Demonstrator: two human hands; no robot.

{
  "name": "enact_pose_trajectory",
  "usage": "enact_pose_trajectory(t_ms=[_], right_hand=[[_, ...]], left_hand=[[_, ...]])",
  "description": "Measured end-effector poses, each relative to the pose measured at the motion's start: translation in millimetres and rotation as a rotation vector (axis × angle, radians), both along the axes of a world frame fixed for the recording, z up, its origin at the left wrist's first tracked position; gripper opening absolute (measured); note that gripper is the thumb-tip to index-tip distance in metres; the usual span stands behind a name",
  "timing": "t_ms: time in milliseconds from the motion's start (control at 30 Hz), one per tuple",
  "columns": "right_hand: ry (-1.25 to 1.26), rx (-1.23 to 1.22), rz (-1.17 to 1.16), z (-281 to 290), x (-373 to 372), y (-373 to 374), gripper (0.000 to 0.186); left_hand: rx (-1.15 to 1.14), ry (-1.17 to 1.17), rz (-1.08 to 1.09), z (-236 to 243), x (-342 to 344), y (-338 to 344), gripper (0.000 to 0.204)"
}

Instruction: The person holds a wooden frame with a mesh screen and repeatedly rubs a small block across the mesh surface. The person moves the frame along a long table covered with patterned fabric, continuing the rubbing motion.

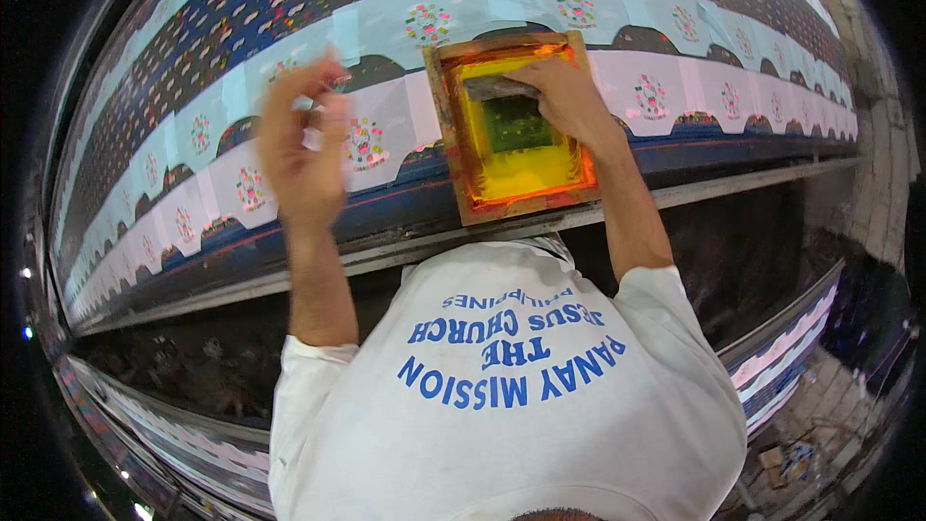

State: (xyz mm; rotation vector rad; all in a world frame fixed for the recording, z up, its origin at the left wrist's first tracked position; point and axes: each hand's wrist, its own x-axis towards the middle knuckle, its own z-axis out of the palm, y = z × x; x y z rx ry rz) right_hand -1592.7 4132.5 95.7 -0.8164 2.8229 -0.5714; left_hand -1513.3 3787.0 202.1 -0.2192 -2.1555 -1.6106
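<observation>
Fingers (540, 77) of the right hand (569, 96) curl over a grey squeegee (497, 87), gripping it inside a small wooden screen-printing frame (511, 125) whose mesh is flooded with yellow and orange ink. That frame lies flat on the long printed cloth (675, 87) stretched along the table (733, 183). Left hand (299, 145) hangs raised above the cloth, blurred, its fingers loosely curled around something small and white that cannot be made out.

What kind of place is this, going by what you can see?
Probably a textile screen-printing workshop. A long printing table carries patterned cloth, the right hand presses a squeegee inside a wooden screen frame, and the left hand is raised.
</observation>
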Motion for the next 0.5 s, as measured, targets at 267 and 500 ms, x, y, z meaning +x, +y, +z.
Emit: enact_pose_trajectory(t_ms=[267,500], right_hand=[[-0.162,0.048,-0.032,18,102,11,0.053],[-0.173,0.077,-0.122,18,118,4,0.049]], left_hand=[[0.301,0.599,-0.458,137,-10,-47,0.041],[0.312,0.600,-0.564,146,-25,-39,0.044]])
